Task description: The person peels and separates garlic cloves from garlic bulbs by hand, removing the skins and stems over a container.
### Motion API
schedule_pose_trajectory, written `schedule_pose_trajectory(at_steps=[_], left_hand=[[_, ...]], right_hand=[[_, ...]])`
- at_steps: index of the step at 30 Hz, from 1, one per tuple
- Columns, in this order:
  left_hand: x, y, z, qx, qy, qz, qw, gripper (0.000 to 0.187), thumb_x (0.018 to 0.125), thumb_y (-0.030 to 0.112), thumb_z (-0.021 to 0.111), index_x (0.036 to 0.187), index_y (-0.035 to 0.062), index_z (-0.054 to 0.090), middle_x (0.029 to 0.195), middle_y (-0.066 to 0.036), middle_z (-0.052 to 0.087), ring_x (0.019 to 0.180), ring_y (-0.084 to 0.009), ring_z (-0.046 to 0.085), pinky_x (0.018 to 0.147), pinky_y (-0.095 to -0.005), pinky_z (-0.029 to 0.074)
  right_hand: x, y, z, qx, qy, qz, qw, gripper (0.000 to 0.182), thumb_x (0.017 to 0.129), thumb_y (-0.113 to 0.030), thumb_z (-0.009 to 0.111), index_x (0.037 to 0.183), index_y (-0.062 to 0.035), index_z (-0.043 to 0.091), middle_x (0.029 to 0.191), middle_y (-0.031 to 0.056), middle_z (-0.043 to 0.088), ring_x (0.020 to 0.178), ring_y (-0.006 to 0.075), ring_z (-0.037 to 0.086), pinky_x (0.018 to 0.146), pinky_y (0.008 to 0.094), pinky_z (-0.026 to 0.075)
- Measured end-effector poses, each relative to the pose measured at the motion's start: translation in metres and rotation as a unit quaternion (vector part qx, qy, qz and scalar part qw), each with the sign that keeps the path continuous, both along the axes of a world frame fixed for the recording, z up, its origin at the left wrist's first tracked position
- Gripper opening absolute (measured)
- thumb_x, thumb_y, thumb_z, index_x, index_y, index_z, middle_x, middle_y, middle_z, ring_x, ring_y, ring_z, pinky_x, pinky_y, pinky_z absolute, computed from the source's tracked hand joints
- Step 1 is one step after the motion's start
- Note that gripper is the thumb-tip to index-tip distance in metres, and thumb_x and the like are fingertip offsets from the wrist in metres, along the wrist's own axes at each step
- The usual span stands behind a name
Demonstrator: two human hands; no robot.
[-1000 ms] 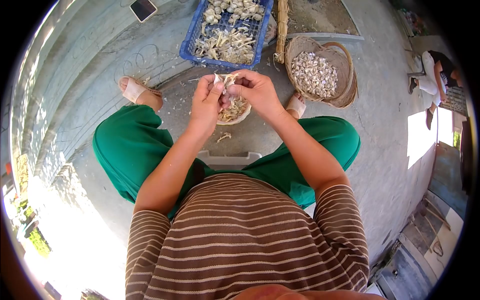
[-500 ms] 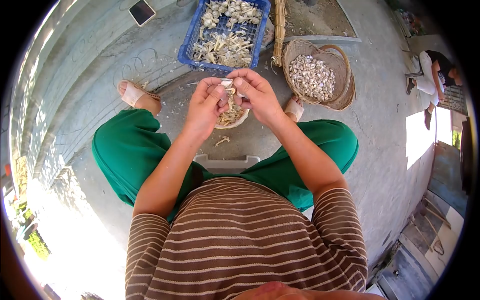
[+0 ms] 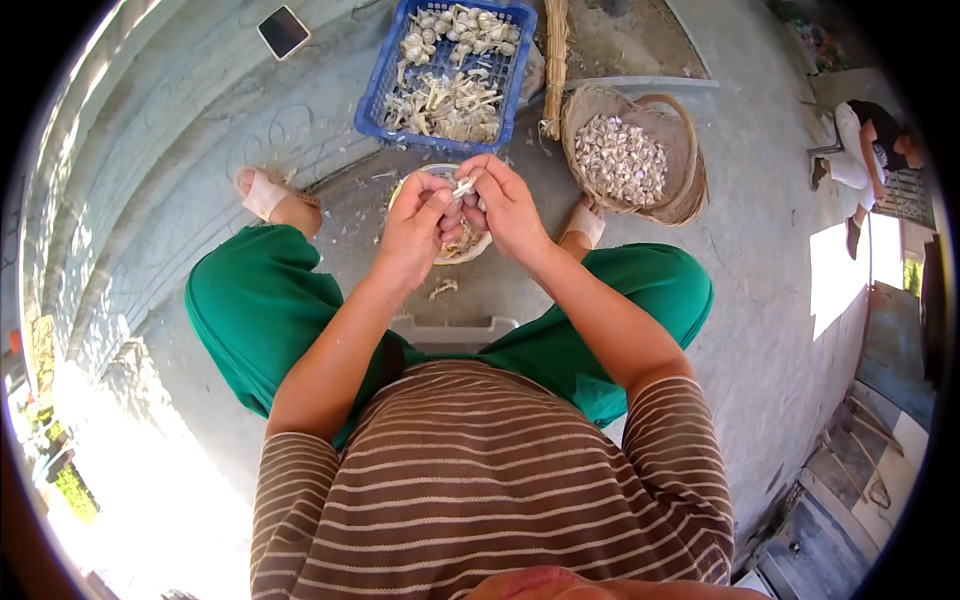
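Note:
My left hand [image 3: 416, 222] and my right hand [image 3: 505, 208] meet between my knees, fingers closed on pieces of garlic [image 3: 464, 188] that show white between the fingertips. The fingers cover most of what each hand holds. Below them is a round bowl [image 3: 455, 262] with dry garlic skins and scraps inside, partly hidden by my hands. Beyond it stands a blue plastic crate [image 3: 367, 125], with whole garlic bulbs [image 3: 480, 30] at its far end and dry stalks and husks [image 3: 445, 105] nearer me. A wicker basket [image 3: 686, 150] on the right holds many separated garlic cloves [image 3: 618, 158].
A straw bundle [image 3: 555, 70] lies between crate and basket. At upper left a phone or tablet [image 3: 284, 32] rests on the concrete. A garlic scrap [image 3: 443, 288] lies on the floor before me. Another person [image 3: 868, 150] sits at far right.
My hands have drawn slightly closer together over the bowl. The garlic between the fingertips has been turned, and more of the bowl's rim shows on the left.

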State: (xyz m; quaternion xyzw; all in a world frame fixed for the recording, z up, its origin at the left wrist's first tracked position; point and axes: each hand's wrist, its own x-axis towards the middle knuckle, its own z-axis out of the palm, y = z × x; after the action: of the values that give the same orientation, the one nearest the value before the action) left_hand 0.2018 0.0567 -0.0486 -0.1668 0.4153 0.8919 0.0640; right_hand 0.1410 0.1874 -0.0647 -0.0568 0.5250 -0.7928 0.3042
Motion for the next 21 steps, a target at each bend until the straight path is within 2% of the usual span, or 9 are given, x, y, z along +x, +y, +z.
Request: schedule_pose_trajectory(at_steps=[7, 9, 10, 12, 15, 16, 18, 20, 21], left_hand=[[0.004, -0.011, -0.021, -0.006, 0.002, 0.053, 0.999, 0.005, 0.094, 0.009, 0.047, 0.091, 0.0069, 0.043, 0.075, -0.003, 0.045, 0.065, -0.0116, 0.04, 0.056, -0.0274, 0.037], [0.004, -0.016, -0.033, -0.109, -0.047, 0.058, 0.991, 0.009, 0.094, 0.014, 0.049, 0.095, 0.005, 0.049, 0.08, -0.004, 0.049, 0.073, -0.0128, 0.047, 0.064, -0.0278, 0.042], [0.004, -0.018, -0.043, -0.109, -0.048, 0.057, 0.991, 0.009, 0.094, 0.014, 0.049, 0.095, 0.005, 0.049, 0.08, -0.004, 0.049, 0.073, -0.0128, 0.047, 0.064, -0.0278, 0.042], [0.003, -0.019, -0.049, -0.433, 0.059, 0.029, 0.899, 0.017, 0.094, 0.019, 0.051, 0.099, 0.0033, 0.055, 0.087, -0.005, 0.055, 0.083, -0.0133, 0.053, 0.073, -0.0265, 0.044], [-0.002, -0.016, -0.029, -0.441, 0.138, 0.029, 0.887, 0.018, 0.092, 0.019, 0.057, 0.1, 0.0026, 0.059, 0.094, -0.003, 0.059, 0.087, -0.011, 0.054, 0.078, -0.0239, 0.044], [-0.003, -0.012, -0.021, -0.441, 0.136, 0.028, 0.887, 0.018, 0.092, 0.019, 0.057, 0.1, 0.0026, 0.059, 0.094, -0.003, 0.059, 0.087, -0.011, 0.054, 0.078, -0.0239, 0.044], [-0.002, -0.005, -0.008, -0.337, 0.104, 0.029, 0.935, 0.015, 0.088, 0.011, 0.062, 0.099, 0.002, 0.059, 0.093, -0.002, 0.06, 0.085, -0.0094, 0.055, 0.077, -0.0232, 0.044], [-0.002, -0.004, -0.003, -0.343, 0.107, 0.046, 0.932, 0.014, 0.086, 0.008, 0.064, 0.097, 0.0016, 0.06, 0.092, -0.001, 0.061, 0.083, -0.0086, 0.055, 0.076, -0.0228, 0.045], [-0.001, -0.005, -0.002, -0.349, 0.109, 0.061, 0.929, 0.013, 0.084, 0.005, 0.065, 0.096, 0.0013, 0.06, 0.091, 0.0, 0.061, 0.081, -0.0078, 0.056, 0.074, -0.0224, 0.045]], right_hand=[[-0.004, 0.006, 0.002, -0.105, -0.09, -0.029, 0.99, 0.019, 0.097, -0.021, 0.046, 0.104, -0.0042, 0.053, 0.077, 0.0014, 0.049, 0.056, 0.0062, 0.039, 0.048, 0.0202, 0.029], [-0.009, 0.008, 0.005, -0.131, -0.093, -0.028, 0.987, 0.021, 0.096, -0.023, 0.048, 0.106, -0.0045, 0.052, 0.079, 0.0018, 0.05, 0.057, 0.0059, 0.04, 0.048, 0.0205, 0.028], [-0.009, 0.008, 0.009, -0.126, -0.089, -0.022, 0.988, 0.018, 0.096, -0.019, 0.048, 0.105, -0.0042, 0.053, 0.079, 0.0023, 0.052, 0.057, 0.0061, 0.039, 0.048, 0.0201, 0.029], [-0.01, 0.009, 0.01, -0.121, -0.086, -0.015, 0.989, 0.016, 0.096, -0.016, 0.049, 0.105, -0.0039, 0.053, 0.08, 0.0028, 0.054, 0.057, 0.0064, 0.038, 0.048, 0.0197, 0.029], [-0.008, 0.009, 0.007, -0.093, -0.027, 0.009, 0.995, 0.014, 0.094, -0.012, 0.051, 0.105, -0.0039, 0.053, 0.078, 0.0014, 0.056, 0.058, 0.0055, 0.04, 0.048, 0.0196, 0.031], [-0.007, 0.009, 0.007, -0.067, -0.004, 0.014, 0.998, 0.014, 0.093, -0.01, 0.053, 0.105, -0.0033, 0.053, 0.076, 0.0004, 0.056, 0.059, 0.0054, 0.042, 0.049, 0.0196, 0.033], [-0.003, 0.007, 0.008, -0.041, 0.018, 0.021, 0.999, 0.014, 0.092, -0.009, 0.055, 0.105, -0.0026, 0.053, 0.075, -0.0006, 0.056, 0.06, 0.0053, 0.045, 0.051, 0.0196, 0.036], [0.0, 0.003, 0.008, 0.039, 0.158, -0.008, 0.987, 0.015, 0.089, -0.007, 0.058, 0.103, -0.0029, 0.054, 0.075, -0.0009, 0.056, 0.063, 0.0053, 0.048, 0.055, 0.0196, 0.04], [-0.001, 0.003, 0.01, 0.037, 0.158, -0.006, 0.987, 0.015, 0.089, -0.007, 0.058, 0.103, -0.0029, 0.054, 0.075, -0.0009, 0.056, 0.063, 0.0053, 0.048, 0.055, 0.0196, 0.04]])
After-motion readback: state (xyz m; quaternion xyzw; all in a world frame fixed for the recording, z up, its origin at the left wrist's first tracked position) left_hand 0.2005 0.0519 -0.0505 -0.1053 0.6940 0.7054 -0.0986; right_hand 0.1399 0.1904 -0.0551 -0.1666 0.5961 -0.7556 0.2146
